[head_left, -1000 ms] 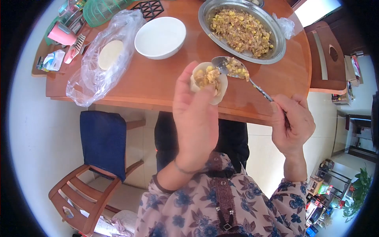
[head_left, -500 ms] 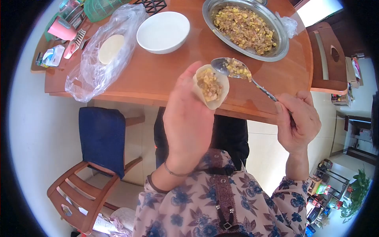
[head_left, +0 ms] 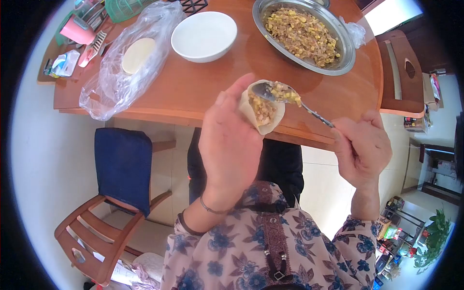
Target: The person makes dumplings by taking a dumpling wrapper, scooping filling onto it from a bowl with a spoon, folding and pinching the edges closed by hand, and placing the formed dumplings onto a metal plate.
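Note:
My left hand (head_left: 229,140) cups a round dumpling wrapper (head_left: 267,126) with its sides curled up around a heap of yellow-and-brown filling (head_left: 262,111). In my right hand (head_left: 362,147) is the handle of a metal spoon (head_left: 316,115). The spoon's bowl carries more filling and hovers over the upper part of the wrapper; whether it touches is unclear. Beyond my hands, a steel basin (head_left: 346,60) holds a large amount of the same chopped filling. A pale stack or single wrapper (head_left: 138,55) lies on a clear plastic bag (head_left: 108,89) at the left.
A white bowl (head_left: 204,36) stands on the wooden table (head_left: 188,94) between bag and basin. At the far left are a pink cup (head_left: 78,30), a green basket (head_left: 126,8) and small items. Chairs stand left (head_left: 123,169) and right (head_left: 398,72).
The spoon has moved left, from the wrapper's right edge to over its filling. My left hand has shifted slightly, still cupping the wrapper. The view has shifted a little.

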`<act>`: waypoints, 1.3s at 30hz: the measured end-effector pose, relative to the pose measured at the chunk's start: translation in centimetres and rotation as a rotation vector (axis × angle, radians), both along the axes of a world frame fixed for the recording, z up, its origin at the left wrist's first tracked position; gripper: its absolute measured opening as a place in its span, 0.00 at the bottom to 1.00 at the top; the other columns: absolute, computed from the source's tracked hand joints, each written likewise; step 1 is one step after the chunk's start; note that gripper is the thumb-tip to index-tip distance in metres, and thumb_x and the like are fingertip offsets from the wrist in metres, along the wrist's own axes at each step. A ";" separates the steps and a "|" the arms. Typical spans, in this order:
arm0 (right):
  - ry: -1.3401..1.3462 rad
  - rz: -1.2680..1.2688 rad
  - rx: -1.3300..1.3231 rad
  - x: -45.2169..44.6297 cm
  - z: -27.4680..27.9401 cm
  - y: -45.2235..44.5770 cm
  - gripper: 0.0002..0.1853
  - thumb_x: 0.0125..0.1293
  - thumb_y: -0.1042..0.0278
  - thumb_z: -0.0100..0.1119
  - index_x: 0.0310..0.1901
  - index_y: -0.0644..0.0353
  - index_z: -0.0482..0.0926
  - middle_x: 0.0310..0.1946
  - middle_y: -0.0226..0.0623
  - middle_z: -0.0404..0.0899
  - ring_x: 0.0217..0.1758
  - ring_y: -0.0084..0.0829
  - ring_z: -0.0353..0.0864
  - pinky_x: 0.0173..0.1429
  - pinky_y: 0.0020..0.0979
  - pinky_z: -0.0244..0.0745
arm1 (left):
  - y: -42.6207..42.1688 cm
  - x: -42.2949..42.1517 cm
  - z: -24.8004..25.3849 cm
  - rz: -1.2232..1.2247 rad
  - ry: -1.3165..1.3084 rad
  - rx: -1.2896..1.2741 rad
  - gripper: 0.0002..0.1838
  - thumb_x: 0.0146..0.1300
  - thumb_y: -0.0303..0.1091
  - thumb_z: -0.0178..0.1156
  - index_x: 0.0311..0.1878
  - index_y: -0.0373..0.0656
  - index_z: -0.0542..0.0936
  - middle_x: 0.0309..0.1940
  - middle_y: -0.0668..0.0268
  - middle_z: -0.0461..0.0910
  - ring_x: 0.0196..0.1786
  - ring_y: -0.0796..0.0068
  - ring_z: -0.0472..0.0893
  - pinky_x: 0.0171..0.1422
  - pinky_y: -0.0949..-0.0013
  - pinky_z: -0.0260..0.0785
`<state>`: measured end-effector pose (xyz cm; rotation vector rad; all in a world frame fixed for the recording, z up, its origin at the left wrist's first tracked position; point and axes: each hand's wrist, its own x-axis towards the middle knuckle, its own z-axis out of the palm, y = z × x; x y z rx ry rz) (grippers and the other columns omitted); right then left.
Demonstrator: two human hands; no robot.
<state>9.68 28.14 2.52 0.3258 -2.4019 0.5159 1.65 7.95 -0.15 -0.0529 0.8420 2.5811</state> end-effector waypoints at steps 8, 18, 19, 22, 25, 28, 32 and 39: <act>0.028 0.013 -0.025 0.2 0.6 1.1 0.08 0.54 0.79 0.74 0.36 0.58 0.87 0.21 0.29 0.78 0.20 0.29 0.72 0.36 0.34 0.66 | -0.9 -0.4 -0.6 -0.049 -0.035 0.023 0.38 0.78 0.56 0.43 0.74 0.28 0.59 0.67 0.48 0.70 0.72 0.55 0.71 0.79 0.53 0.61; -0.074 0.096 0.220 0.8 3.0 1.2 0.13 0.43 0.75 0.76 0.34 0.58 0.87 0.19 0.27 0.67 0.20 0.31 0.64 0.37 0.36 0.64 | -1.3 -0.4 -0.7 -0.108 -0.047 -0.004 0.40 0.78 0.59 0.40 0.74 0.28 0.59 0.67 0.48 0.70 0.72 0.55 0.71 0.78 0.50 0.62; -0.086 0.100 0.245 0.7 3.0 1.1 0.12 0.44 0.75 0.76 0.34 0.57 0.87 0.19 0.27 0.66 0.21 0.31 0.64 0.37 0.36 0.64 | -1.2 -0.3 -0.8 -0.119 -0.028 -0.023 0.40 0.78 0.59 0.40 0.74 0.28 0.59 0.67 0.48 0.69 0.72 0.55 0.71 0.78 0.50 0.62; -0.088 0.097 0.206 0.4 2.7 0.9 0.11 0.47 0.75 0.76 0.34 0.58 0.86 0.19 0.28 0.67 0.21 0.32 0.65 0.38 0.35 0.64 | -1.3 -0.3 -0.9 -0.137 0.008 -0.047 0.40 0.78 0.59 0.39 0.75 0.28 0.59 0.67 0.47 0.69 0.72 0.55 0.71 0.78 0.51 0.61; -0.175 0.087 0.088 0.5 3.0 1.5 0.07 0.52 0.77 0.73 0.34 0.59 0.86 0.20 0.28 0.70 0.22 0.31 0.67 0.38 0.36 0.65 | -1.5 -0.3 -0.8 -0.110 -0.016 -0.024 0.41 0.78 0.59 0.40 0.75 0.27 0.58 0.67 0.47 0.69 0.72 0.55 0.70 0.78 0.52 0.61; -0.124 0.130 -0.084 0.1 2.2 3.8 0.03 0.62 0.77 0.67 0.38 0.62 0.86 0.25 0.29 0.78 0.25 0.23 0.70 0.39 0.30 0.65 | -1.7 -0.2 -0.7 -0.096 -0.065 0.032 0.42 0.78 0.60 0.41 0.75 0.26 0.58 0.67 0.47 0.69 0.72 0.55 0.70 0.79 0.54 0.60; -0.247 -0.217 -0.487 -0.7 0.2 4.5 0.06 0.69 0.73 0.65 0.43 0.67 0.85 0.31 0.27 0.81 0.29 0.14 0.70 0.39 0.24 0.64 | -2.3 -0.1 -0.7 -0.161 -0.086 0.081 0.43 0.77 0.60 0.42 0.75 0.26 0.57 0.68 0.47 0.69 0.72 0.55 0.70 0.79 0.53 0.60; -0.173 -0.257 -0.459 -5.9 -4.1 6.7 0.13 0.74 0.60 0.63 0.49 0.62 0.85 0.32 0.26 0.81 0.34 0.16 0.74 0.39 0.21 0.68 | -2.7 0.6 0.3 -0.174 -0.152 0.133 0.35 0.80 0.52 0.43 0.73 0.28 0.64 0.61 0.53 0.75 0.64 0.60 0.76 0.72 0.57 0.65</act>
